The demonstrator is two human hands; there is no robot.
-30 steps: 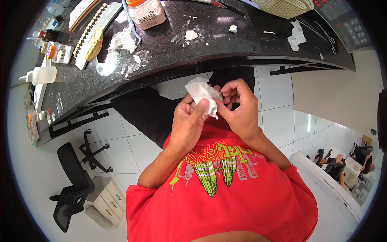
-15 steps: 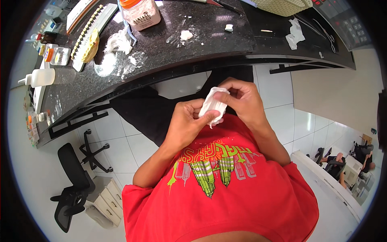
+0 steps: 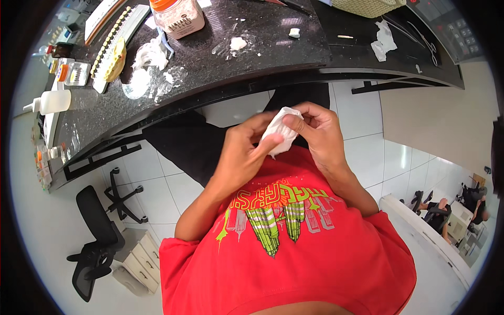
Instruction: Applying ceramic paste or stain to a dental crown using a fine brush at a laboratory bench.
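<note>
While left hand [image 3: 239, 148] and right hand [image 3: 321, 135] both pinch a folded white tissue [image 3: 286, 136], near side of the speckled countertop [image 3: 283, 56], it seems light, soft (likely tears easily); best held by its edges.

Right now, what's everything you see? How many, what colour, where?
Bench: one, black, along the top
Tissue-like sheet: one, white, centre
Jar: one, clear, orange lid, bench's upper left
Tooth-shaped tabs: many, cream, bench left
Squeeze bottle: one, whitish, bench's left end
Small containers: several, mixed colours, far left
Crumpled scraps: several, white, across bench
Basket: one, pale yellow, top right
Scissors: one pair, silver, bench right
Keypad panel: one, grey, upper right
Chair: at least one, black, lower left
Drawer cabinet: one, white, beside chair
Shirt: one, red, lower centre
Left hand, right hand: one each, bare, holding sheet
</note>
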